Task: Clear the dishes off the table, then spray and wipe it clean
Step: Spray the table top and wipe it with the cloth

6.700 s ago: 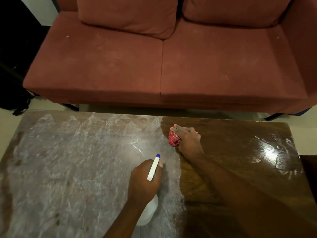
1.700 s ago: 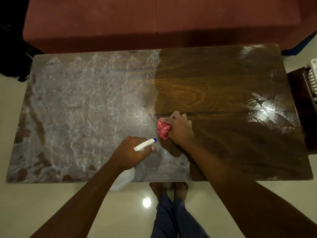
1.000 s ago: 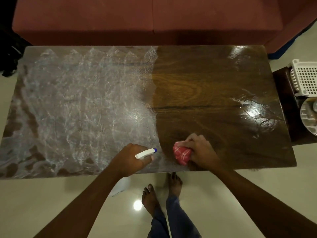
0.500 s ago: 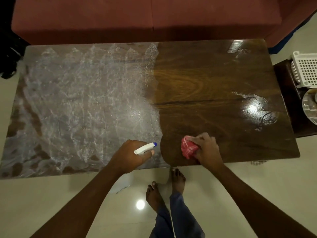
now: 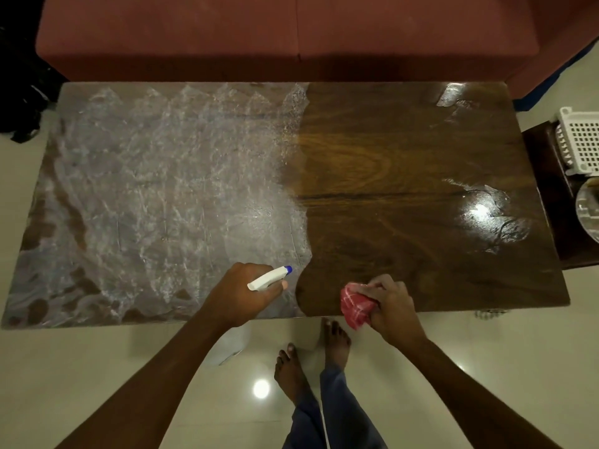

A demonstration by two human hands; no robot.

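Wood table (image 5: 405, 163) glossy right, filmy left; cloth (image 5: 355, 307) checked; plastic spray bottle (image 5: 269, 278).

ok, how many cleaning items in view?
2. White spray bottle gripped in the left hand, over the table's near edge; red checked cloth held in the right hand, beside it. None seems hidden.

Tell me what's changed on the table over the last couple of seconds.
The right hand slid the red cloth from the edge of the foam back to the near edge of the table, clearing the foam there. The left hand keeps hold of the spray bottle; the left half stays foamy.
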